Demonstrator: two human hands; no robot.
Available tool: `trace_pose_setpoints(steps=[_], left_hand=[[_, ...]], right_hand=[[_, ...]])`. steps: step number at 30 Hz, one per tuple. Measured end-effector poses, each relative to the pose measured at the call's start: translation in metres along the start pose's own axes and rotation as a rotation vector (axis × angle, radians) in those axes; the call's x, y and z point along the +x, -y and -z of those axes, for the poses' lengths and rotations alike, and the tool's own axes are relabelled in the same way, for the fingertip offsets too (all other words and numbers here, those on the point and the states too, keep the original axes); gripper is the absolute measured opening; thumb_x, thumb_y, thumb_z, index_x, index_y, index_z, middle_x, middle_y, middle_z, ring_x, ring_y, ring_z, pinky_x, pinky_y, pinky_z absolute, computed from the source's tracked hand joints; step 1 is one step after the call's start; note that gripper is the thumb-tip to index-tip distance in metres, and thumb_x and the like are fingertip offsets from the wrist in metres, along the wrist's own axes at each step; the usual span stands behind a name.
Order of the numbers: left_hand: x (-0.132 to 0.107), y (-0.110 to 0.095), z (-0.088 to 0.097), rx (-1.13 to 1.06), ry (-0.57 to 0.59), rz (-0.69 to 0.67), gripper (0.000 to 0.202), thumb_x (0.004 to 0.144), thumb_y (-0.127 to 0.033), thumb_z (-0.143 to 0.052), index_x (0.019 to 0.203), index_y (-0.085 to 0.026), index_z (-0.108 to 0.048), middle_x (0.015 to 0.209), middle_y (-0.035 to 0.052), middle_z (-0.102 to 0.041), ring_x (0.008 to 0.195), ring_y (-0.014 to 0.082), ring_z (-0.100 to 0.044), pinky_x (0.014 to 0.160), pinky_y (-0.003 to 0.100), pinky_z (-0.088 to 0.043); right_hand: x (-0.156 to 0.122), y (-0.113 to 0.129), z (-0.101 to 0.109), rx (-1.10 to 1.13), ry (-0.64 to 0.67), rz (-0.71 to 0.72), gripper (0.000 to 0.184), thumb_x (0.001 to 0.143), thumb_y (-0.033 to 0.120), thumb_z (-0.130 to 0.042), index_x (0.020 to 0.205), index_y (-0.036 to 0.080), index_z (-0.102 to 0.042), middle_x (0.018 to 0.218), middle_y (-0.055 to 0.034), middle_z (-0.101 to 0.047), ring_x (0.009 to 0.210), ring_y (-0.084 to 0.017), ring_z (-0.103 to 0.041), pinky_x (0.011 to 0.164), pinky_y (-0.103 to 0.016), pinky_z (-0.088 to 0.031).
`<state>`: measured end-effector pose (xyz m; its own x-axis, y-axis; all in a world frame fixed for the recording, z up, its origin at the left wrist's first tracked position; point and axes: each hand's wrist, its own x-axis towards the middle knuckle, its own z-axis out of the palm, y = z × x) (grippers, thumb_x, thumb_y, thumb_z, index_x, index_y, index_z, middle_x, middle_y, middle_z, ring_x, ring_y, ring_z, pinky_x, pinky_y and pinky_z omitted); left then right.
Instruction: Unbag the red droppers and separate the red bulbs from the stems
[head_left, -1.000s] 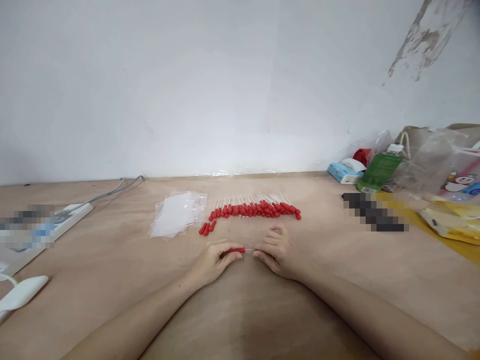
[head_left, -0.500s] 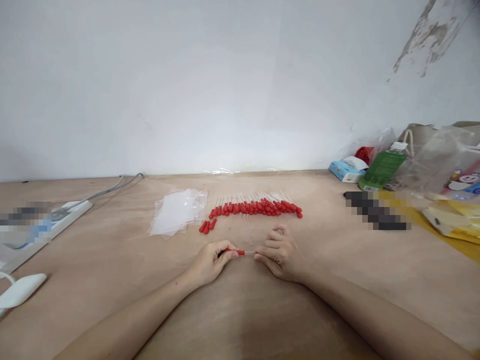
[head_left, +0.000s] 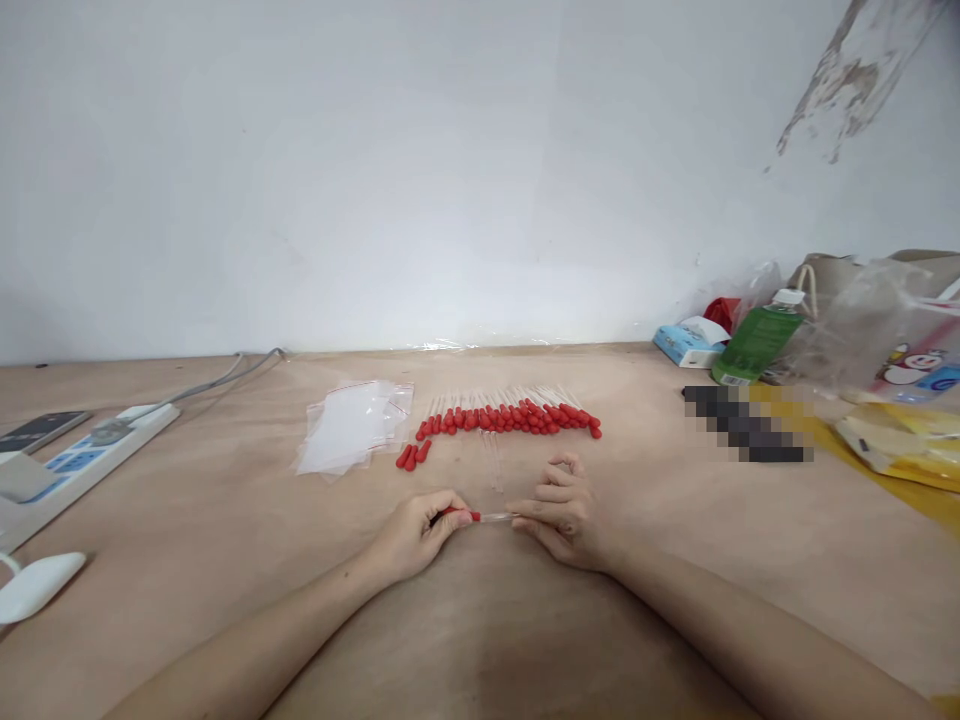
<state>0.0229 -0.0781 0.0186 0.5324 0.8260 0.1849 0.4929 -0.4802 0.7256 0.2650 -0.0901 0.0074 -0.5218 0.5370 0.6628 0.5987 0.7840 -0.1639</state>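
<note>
A: Your left hand (head_left: 427, 530) is closed round a red rubber dropper bulb (head_left: 475, 516), thumb on the near side, index finger curved over the far one; only the mouth end shows past your fingertips.

B: And your right hand (head_left: 564, 515) pinches a slim clear tube (head_left: 495, 517) between thumb and forefinger, its other end meeting the bulb's mouth. How deep it sits, I can't tell.

A: Both pieces lie in line, on the near side of the row of red-bulbed droppers (head_left: 517, 417) and roughly parallel to it. How do you think they handle?

B: Light, the pair of them. The bulb looks soft and grippy, so it should forgive a firm squeeze from you. The tube looks stiff and slick, perhaps brittle; taken close to the bulb and loaded along its length, it's least likely to snap on you.

A: Your forearms (head_left: 292, 635) slant inward toward the row, and your right hand's other fingers curl up, off the tube.

B: Nearer the row lie loose clear tubes (head_left: 493, 465); three loose red bulbs (head_left: 412, 456) sit off its near left end, and clear zip bags (head_left: 349, 430) lie left of it.
</note>
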Motion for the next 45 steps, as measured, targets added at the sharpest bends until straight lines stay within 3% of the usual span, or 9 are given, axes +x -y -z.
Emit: trace_pose_setpoints(steps=[5, 9, 13, 17, 23, 28, 33, 40, 45], left_hand=[[0.000, 0.009, -0.001, -0.053, -0.108, 0.001, 0.024, 0.085, -0.035, -0.046, 0.084, -0.017, -0.063, 0.077, 0.0024, -0.063, 0.071, 0.0139, -0.056, 0.065, 0.023, -0.044], [0.001, 0.015, 0.016, 0.048, -0.424, -0.086, 0.022, 0.084, -0.030, -0.049, 0.096, -0.020, -0.064, 0.096, 0.0066, -0.058, 0.093, 0.0183, -0.054, 0.084, 0.031, -0.043], [0.003, 0.026, 0.044, 0.225, -0.629, -0.053, 0.031, 0.086, -0.027, -0.041, 0.110, -0.020, -0.059, 0.100, 0.0072, -0.051, 0.094, 0.0172, -0.053, 0.084, 0.031, -0.043], [0.004, 0.038, 0.057, 0.410, -0.597, -0.086, 0.033, 0.085, -0.026, -0.041, 0.114, -0.019, -0.055, 0.098, 0.0074, -0.055, 0.087, 0.0176, -0.056, 0.077, 0.030, -0.044], [0.006, 0.046, 0.055, 0.714, -0.568, -0.056, 0.028, 0.080, -0.026, -0.048, 0.106, -0.022, -0.058, 0.097, 0.0057, -0.065, 0.090, 0.0244, -0.055, 0.076, 0.035, -0.036], [0.008, 0.051, 0.056, 0.736, -0.515, -0.037, 0.025, 0.081, -0.029, -0.048, 0.102, -0.022, -0.060, 0.098, 0.0047, -0.067, 0.088, 0.0241, -0.056, 0.071, 0.034, -0.033], [0.010, 0.057, 0.054, 0.683, -0.465, -0.024, 0.026, 0.081, -0.033, -0.050, 0.103, -0.023, -0.061, 0.096, 0.0046, -0.068, 0.088, 0.0245, -0.057, 0.073, 0.035, -0.033], [0.009, 0.058, 0.054, 0.595, -0.502, 0.045, 0.028, 0.081, -0.041, -0.049, 0.100, -0.024, -0.062, 0.098, 0.0044, -0.067, 0.094, 0.0257, -0.055, 0.079, 0.037, -0.032], [0.015, 0.042, 0.058, 0.574, -0.546, 0.073, 0.026, 0.083, -0.038, -0.046, 0.099, -0.022, -0.060, 0.096, 0.0037, -0.066, 0.092, 0.0226, -0.055, 0.083, 0.036, -0.033]], right_hand=[[-0.006, -0.012, 0.004, -0.001, -0.038, -0.130, 0.020, 0.084, 0.028, -0.049, 0.095, 0.024, -0.065, 0.060, 0.0007, -0.055, 0.063, -0.013, -0.046, 0.076, -0.035, -0.031], [-0.004, -0.015, -0.001, -0.005, -0.051, -0.213, 0.024, 0.086, 0.026, -0.044, 0.100, 0.022, -0.063, 0.071, -0.0024, -0.059, 0.067, -0.013, -0.049, 0.073, -0.032, -0.032], [0.003, -0.018, -0.004, -0.004, -0.062, -0.309, 0.024, 0.088, 0.027, -0.041, 0.097, 0.021, -0.062, 0.080, -0.0042, -0.064, 0.076, -0.015, -0.054, 0.074, -0.031, -0.032], [0.015, -0.024, -0.005, -0.083, -0.100, -0.321, 0.024, 0.089, 0.030, -0.041, 0.092, 0.022, -0.065, 0.080, -0.0032, -0.066, 0.073, -0.015, -0.055, 0.075, -0.031, -0.031], [0.032, -0.028, -0.019, -0.319, -0.125, -0.263, 0.026, 0.088, 0.026, -0.041, 0.084, 0.021, -0.067, 0.066, -0.0032, -0.065, 0.067, -0.015, -0.050, 0.075, -0.035, -0.026], [0.032, -0.026, -0.028, -0.325, -0.067, -0.264, 0.025, 0.086, 0.026, -0.043, 0.080, 0.020, -0.066, 0.070, -0.0041, -0.065, 0.069, -0.016, -0.049, 0.078, -0.037, -0.026], [0.031, -0.018, -0.024, -0.228, 0.025, -0.283, 0.025, 0.084, 0.038, -0.048, 0.091, 0.021, -0.064, 0.078, -0.0050, -0.065, 0.079, -0.018, -0.050, 0.086, -0.040, -0.025], [0.032, -0.011, -0.021, -0.171, 0.102, -0.271, 0.035, 0.079, 0.049, -0.051, 0.095, 0.021, -0.063, 0.087, -0.0069, -0.063, 0.086, -0.021, -0.050, 0.089, -0.043, -0.025], [0.031, -0.012, -0.020, -0.141, 0.107, -0.274, 0.039, 0.077, 0.053, -0.052, 0.098, 0.021, -0.062, 0.089, -0.0065, -0.063, 0.087, -0.022, -0.051, 0.090, -0.043, -0.025]])
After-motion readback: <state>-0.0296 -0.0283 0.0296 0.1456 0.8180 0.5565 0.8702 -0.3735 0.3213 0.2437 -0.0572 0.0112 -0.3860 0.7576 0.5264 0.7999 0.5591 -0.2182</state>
